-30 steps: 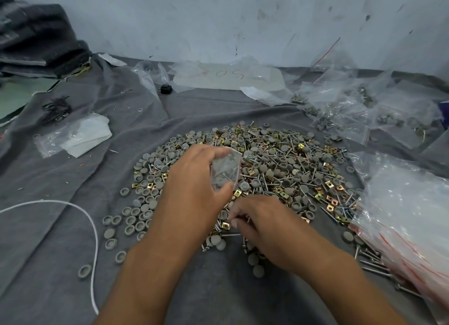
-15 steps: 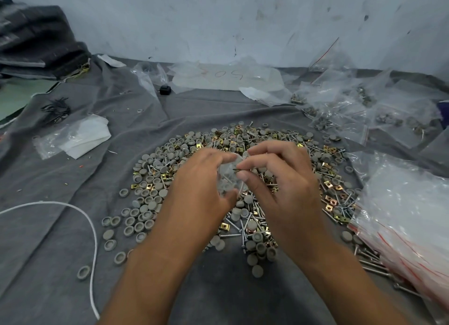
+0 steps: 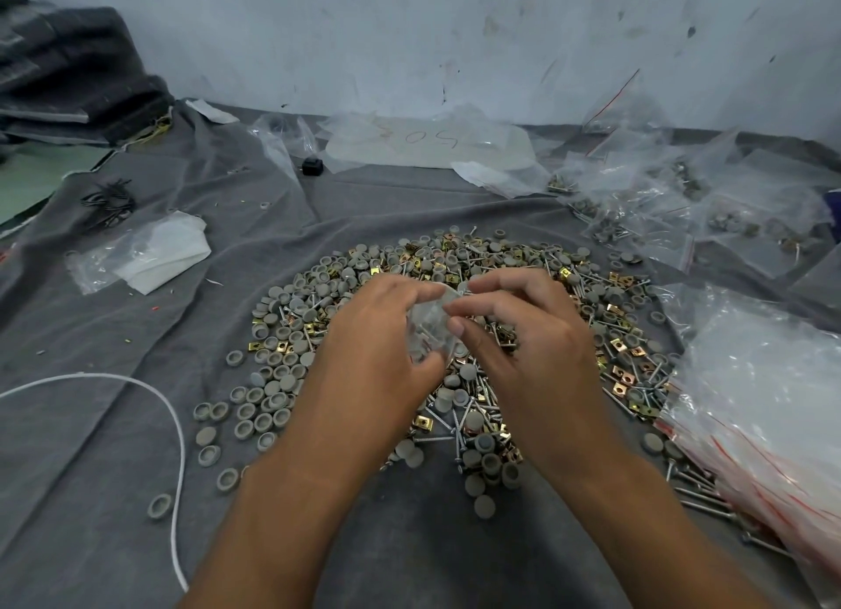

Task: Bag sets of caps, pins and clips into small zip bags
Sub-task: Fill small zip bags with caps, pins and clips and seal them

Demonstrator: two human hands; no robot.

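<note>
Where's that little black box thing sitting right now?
The black box sits on the grey cloth at the far side, left of centre, beside a clear bag and beyond the parts pile.

A wrinkled grey felt cloth (image 3: 136, 426) is spread over the table. A thin white cord (image 3: 179, 431) is looped across it at the left. A folded white sheet in clear plastic (image 3: 154, 256) is laid further back, with a tangle of black wire pieces (image 3: 107, 201) behind it. A small black block (image 3: 313, 168) is seen near the scuffed pale wall (image 3: 455, 40). Dark folded fabric (image 3: 68, 76) is stacked at far left.
</note>
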